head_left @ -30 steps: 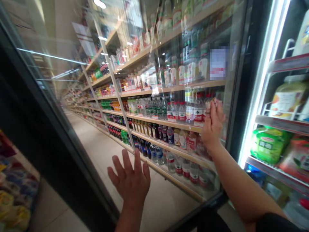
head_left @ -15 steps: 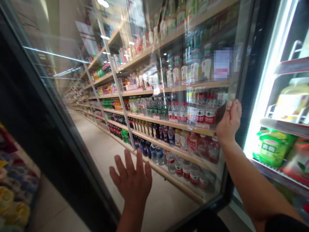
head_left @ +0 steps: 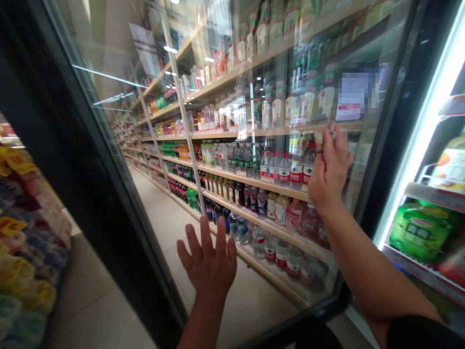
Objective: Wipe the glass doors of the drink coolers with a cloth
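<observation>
A tilted glass door (head_left: 254,300) with a black frame fills the middle of the view. My left hand (head_left: 212,261) lies open on or close to the glass at its lower part, fingers spread. Higher and to the right, my right hand (head_left: 329,169) is closed near the glass, its fingers bunched together. Something small and pale shows by its fingertips; I cannot make out what it is. Through the glass, shelves of bottles (head_left: 279,167) appear behind both hands.
To the right is a lit cooler with a green package (head_left: 417,230) on its shelf (head_left: 425,189). The black door frame (head_left: 109,194) slants across the left. Beyond it stands a stack of colourful packages (head_left: 29,271) beside the tiled floor (head_left: 94,300).
My right hand has moved left and up over the glass, away from the door's right edge. My left hand stays spread. The whole view has shifted slightly.
</observation>
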A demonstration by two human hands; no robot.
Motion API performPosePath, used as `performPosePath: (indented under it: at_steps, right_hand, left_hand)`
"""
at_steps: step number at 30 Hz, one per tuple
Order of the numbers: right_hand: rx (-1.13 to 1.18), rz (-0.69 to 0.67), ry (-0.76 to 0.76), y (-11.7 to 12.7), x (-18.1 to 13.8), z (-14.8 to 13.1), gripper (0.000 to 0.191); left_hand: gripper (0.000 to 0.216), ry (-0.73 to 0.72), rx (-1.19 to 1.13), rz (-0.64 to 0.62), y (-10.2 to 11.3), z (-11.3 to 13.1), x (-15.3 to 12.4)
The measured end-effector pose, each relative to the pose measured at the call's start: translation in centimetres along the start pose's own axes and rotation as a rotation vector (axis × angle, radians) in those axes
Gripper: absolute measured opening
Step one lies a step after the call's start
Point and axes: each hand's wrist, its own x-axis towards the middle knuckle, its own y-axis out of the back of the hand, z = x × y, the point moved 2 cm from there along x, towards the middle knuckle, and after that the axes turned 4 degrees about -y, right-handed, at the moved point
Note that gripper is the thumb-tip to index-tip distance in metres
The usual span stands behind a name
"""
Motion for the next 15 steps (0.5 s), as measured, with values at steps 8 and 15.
performPosePath:
  at_steps: [8, 15]
  right_hand:
    - [0.001, -0.097, 0.24, -0.4, -1.7, -6.9, 0.059]
    - [0.068, -0.178, 0.511, -0.8, -6.5, -9.8, 0.069]
  left_hand:
    - [0.073, -0.058, 0.015, -0.011, 0.1, -0.2, 0.1]
    - [0.073, -0.067, 0.014, -0.022, 0.3, -0.1, 0.2]
